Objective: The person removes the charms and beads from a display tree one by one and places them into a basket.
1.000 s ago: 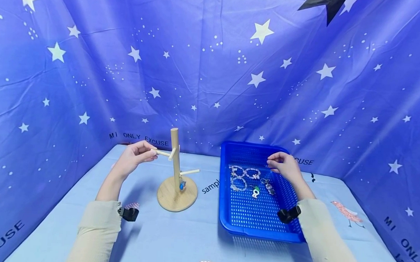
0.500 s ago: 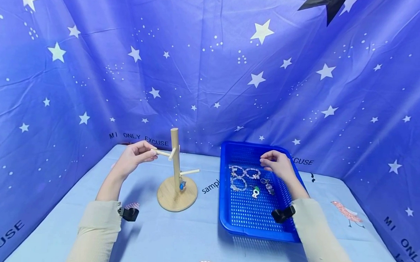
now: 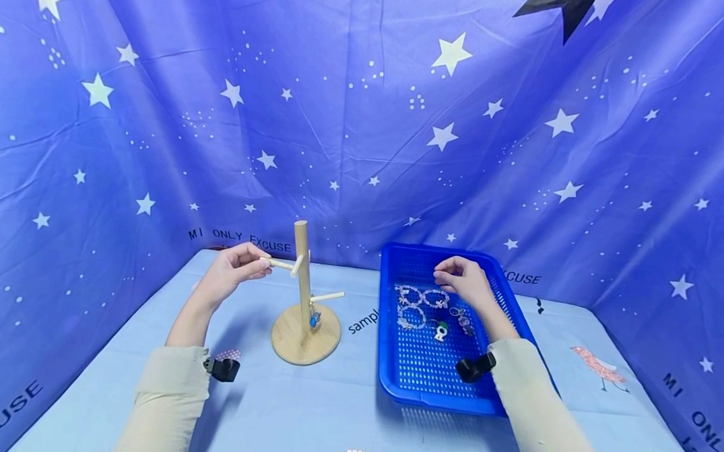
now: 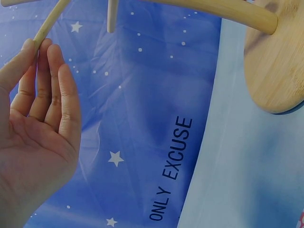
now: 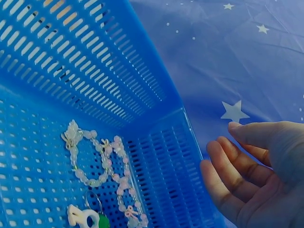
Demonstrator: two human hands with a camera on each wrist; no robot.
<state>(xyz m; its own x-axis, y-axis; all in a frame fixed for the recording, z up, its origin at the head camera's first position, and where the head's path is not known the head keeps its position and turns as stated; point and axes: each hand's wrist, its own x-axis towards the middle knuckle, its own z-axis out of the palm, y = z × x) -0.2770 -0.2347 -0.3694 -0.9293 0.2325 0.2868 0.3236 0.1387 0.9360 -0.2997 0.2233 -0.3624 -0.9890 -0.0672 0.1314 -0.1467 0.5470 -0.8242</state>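
A wooden stand (image 3: pixel 302 287) with side pegs stands on the table. My left hand (image 3: pixel 246 266) pinches the tip of its upper left peg (image 3: pixel 280 264); in the left wrist view the fingertips (image 4: pixel 42 47) and thumb close on that peg (image 4: pixel 51 20). A small blue charm (image 3: pixel 314 319) hangs from the lower peg near the base. My right hand (image 3: pixel 452 277) hovers over the far part of the blue tray (image 3: pixel 433 399), fingers loosely curled and holding nothing, just above the bead bracelets (image 3: pixel 422 297). The right wrist view shows the hand (image 5: pixel 251 171) apart from the bracelets (image 5: pixel 102 159).
In the tray lie another bracelet (image 3: pixel 411 317) and two keychains (image 3: pixel 440 332) (image 3: pixel 463 323). Blue star-printed cloth walls close in the back and both sides. The light blue tablecloth (image 3: pixel 305 412) stretches in front of the stand and tray.
My right hand has moved left across the tray from its right rim to above the bracelets. The left hand and the stand have stayed still.
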